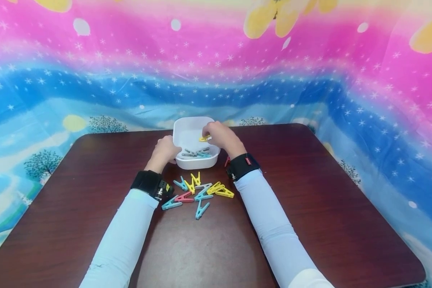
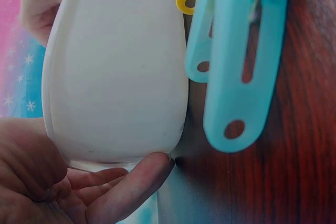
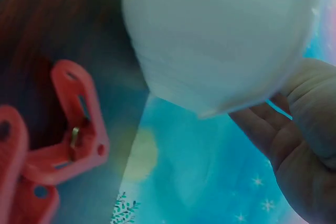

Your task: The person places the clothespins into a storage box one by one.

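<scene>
A white plastic container [image 1: 196,164] stands near the table's far edge, with several grey clothespins [image 1: 189,155] and a blue clothespin [image 1: 203,155] lying inside. My left hand [image 1: 164,150] grips its left side, the thumb at the rim and the other fingers along the outer wall. Above the container's right part, my right hand [image 1: 221,137] pinches a yellow clothespin [image 1: 203,139]. In the right wrist view, that hand shows beside the container wall, and its clothespin is hidden.
In front of the container lie loose blue [image 1: 202,209], yellow [image 1: 225,193], red [image 1: 183,197] and grey clothespins on the dark wooden table [image 1: 320,200]. Red clothespins [image 3: 84,119] lie right of the container. A colourful patterned cloth [image 1: 209,72] hangs behind the table.
</scene>
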Tool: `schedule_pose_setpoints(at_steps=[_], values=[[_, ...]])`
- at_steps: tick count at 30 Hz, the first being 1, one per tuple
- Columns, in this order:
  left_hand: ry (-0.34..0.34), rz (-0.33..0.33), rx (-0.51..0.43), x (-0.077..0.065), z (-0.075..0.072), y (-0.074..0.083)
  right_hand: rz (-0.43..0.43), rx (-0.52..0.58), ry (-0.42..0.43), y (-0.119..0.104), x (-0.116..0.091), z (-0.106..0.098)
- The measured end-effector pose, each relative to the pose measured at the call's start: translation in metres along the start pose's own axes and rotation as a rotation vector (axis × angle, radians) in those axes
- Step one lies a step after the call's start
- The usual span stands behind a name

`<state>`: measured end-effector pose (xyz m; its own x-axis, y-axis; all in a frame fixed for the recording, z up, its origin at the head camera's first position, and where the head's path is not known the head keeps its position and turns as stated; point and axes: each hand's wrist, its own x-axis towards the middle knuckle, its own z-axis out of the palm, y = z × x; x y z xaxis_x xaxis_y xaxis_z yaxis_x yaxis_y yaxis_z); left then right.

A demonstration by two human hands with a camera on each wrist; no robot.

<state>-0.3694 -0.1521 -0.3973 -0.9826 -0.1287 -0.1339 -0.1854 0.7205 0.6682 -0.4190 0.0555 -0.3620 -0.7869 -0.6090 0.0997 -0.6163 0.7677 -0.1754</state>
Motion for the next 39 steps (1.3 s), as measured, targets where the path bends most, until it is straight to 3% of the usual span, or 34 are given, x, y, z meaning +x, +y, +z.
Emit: schedule_pose_setpoints(at_steps=[8,18,23,31,35,39], values=[[-0.016,-0.002,0.007,0.0,-0.001,0.004,0.028,-0.013,-0.025,-0.003,0.005,0.012],[-0.02,0.004,0.013,-0.002,-0.003,0.005,-0.003,-0.068,-0.068,-0.007,0.006,0.02],[-0.018,0.011,0.009,-0.002,-0.004,0.005,0.017,-0.03,-0.08,-0.009,0.003,0.01],[-0.006,0.017,0.004,-0.001,-0.002,0.002,0.006,0.017,-0.033,0.003,-0.003,-0.012],[-0.001,0.011,-0.004,0.0,0.0,0.0,0.067,0.082,-0.021,0.01,-0.014,-0.024],[0.001,0.015,-0.001,-0.001,-0.001,0.0,0.163,0.157,-0.071,0.013,-0.031,-0.038]])
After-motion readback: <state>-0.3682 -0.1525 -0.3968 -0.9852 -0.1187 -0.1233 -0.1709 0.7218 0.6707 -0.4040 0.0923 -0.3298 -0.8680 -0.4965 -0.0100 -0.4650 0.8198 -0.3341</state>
